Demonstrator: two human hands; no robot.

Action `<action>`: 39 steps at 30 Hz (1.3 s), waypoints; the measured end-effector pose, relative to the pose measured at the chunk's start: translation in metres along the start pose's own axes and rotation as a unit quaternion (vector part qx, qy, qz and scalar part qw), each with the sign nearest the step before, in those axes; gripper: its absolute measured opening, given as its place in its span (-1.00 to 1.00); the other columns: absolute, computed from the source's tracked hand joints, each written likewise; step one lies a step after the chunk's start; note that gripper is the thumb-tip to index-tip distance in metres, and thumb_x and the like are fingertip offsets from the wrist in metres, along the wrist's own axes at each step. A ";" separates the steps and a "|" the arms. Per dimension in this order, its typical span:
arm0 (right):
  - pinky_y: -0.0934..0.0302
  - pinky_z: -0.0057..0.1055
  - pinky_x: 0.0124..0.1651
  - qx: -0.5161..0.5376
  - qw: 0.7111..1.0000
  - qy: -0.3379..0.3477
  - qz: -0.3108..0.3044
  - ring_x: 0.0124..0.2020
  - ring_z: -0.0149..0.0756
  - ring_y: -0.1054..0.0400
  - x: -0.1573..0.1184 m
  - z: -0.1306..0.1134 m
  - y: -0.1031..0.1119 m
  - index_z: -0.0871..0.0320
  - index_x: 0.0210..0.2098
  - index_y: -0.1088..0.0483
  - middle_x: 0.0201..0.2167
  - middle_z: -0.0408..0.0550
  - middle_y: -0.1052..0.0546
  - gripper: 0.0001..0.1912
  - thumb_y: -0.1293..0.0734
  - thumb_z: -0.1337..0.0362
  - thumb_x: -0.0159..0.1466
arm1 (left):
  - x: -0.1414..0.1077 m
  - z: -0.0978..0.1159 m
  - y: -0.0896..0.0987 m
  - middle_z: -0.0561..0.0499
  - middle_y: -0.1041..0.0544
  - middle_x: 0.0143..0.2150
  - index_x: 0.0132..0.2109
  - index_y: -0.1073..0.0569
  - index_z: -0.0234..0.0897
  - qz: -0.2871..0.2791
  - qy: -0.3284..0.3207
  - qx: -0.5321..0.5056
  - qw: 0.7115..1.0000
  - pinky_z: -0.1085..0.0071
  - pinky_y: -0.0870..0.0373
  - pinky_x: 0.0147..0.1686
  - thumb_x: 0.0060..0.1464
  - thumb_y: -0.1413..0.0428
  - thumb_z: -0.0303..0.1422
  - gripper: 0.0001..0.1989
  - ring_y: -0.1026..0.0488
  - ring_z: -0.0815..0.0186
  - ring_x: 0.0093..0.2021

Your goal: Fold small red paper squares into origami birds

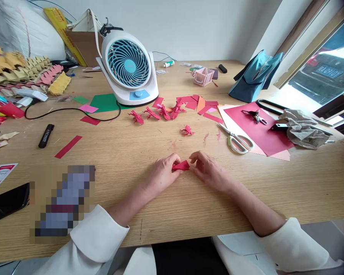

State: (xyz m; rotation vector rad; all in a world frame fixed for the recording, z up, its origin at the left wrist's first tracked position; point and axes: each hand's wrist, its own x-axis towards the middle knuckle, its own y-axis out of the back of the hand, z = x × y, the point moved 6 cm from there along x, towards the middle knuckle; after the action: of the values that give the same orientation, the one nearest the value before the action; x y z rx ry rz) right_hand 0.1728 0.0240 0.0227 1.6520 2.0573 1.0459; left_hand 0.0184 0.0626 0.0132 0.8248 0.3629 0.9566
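A small folded piece of red paper (182, 165) is pinched between the thumb and fingers of my left hand (165, 168), low over the table in front of me. My right hand (208, 170) is curled at the paper's right end, its fingertips at or very near the edge; whether they grip it I cannot make out. Beyond my hands sits one folded red paper figure (187, 130). Farther back, several similar red figures (163, 111) stand in a row. Scissors (237, 140) with pale handles lie to the right.
A white fan (129, 65) stands at the back. Red paper sheets (255, 126) lie at right under pliers (256, 116), beside a crumpled grey cloth (306, 128). At left are a black marker (46, 136), a red strip (68, 147) and a phone (8, 202). A pink basket (203, 76) stands behind.
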 end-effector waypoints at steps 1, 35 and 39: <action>-0.20 -0.43 -0.29 0.028 0.999 -0.017 0.008 -0.41 -0.41 -0.28 0.001 0.003 -0.001 0.15 0.00 -0.26 -0.23 -0.07 -0.44 -0.71 -0.31 0.28 0.30 | 0.000 0.002 0.000 0.10 -0.53 -0.29 -0.21 -0.38 -0.19 -0.010 -0.006 -0.023 1.000 0.41 -0.26 -0.32 0.09 -0.16 -0.43 -0.88 -0.46 0.31 -0.31; 0.16 -0.49 -0.54 0.253 0.956 -0.120 -0.085 -0.57 -0.50 0.05 0.024 -0.011 -0.041 0.15 -0.51 -0.18 -0.61 -0.29 -0.13 -0.73 -0.33 0.17 0.18 | 0.005 -0.019 0.016 0.12 -0.30 -0.52 -0.49 -0.31 -0.29 0.079 0.052 -0.333 0.938 0.49 -0.20 -0.42 0.07 -0.17 -0.22 -0.70 -0.22 0.44 -0.47; 0.16 -0.48 -0.53 0.259 0.956 -0.123 -0.065 -0.56 -0.50 0.07 0.024 -0.011 -0.041 0.14 -0.51 -0.15 -0.60 -0.28 -0.11 -0.72 -0.31 0.15 0.18 | 0.006 -0.018 0.012 0.10 -0.34 -0.48 -0.43 -0.36 -0.31 0.058 0.059 -0.347 0.934 0.48 -0.23 -0.38 0.07 -0.17 -0.20 -0.72 -0.26 0.42 -0.44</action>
State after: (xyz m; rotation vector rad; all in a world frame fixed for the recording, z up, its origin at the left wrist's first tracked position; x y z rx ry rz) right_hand 0.1298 0.0392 0.0069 1.7284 2.3499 0.2400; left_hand 0.0039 0.0793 0.0108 0.1425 0.0583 1.1487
